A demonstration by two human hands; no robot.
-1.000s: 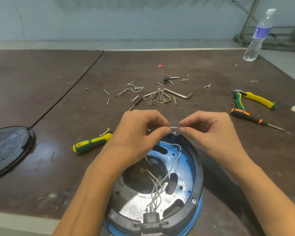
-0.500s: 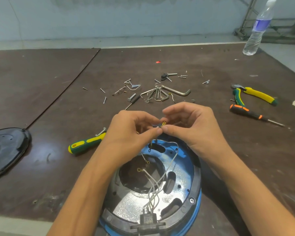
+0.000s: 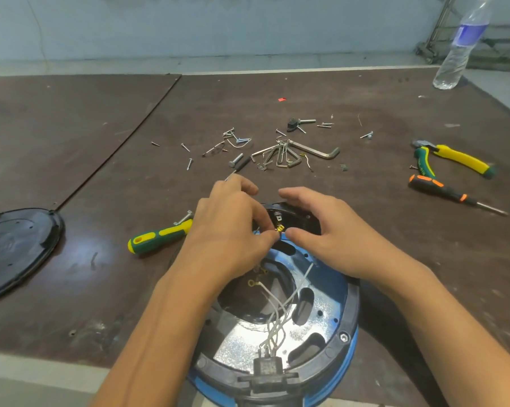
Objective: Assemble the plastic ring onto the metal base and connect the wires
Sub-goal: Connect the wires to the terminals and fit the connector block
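At the near edge of the dark brown bench (image 3: 101,201), we have the round shiny metal base with its blue rim (image 3: 242,345) lying in front of us. The black plastic ring (image 3: 349,315) already sits around its edge, with a bolt head showing on the right side. We judge the ring step largely done, though we cannot tell whether every fastener is in. Our work is now on the thin white wires (image 3: 280,312), which run from the black connector block (image 3: 267,365) at the near side up across the base. Our left hand (image 3: 233,227) pinches a small yellow wire terminal (image 3: 279,229) between thumb and fingertip at the far side of the ring. Our right hand (image 3: 333,233) is released, fingers loosely spread over the ring's far edge, thumb tip just beside the terminal, gripping nothing. Two more yellow ring terminals (image 3: 252,282) lie loose in the central opening, so we reckon most of the connecting is left. A green and yellow screwdriver (image 3: 159,239) lies on the bench left of our hands.
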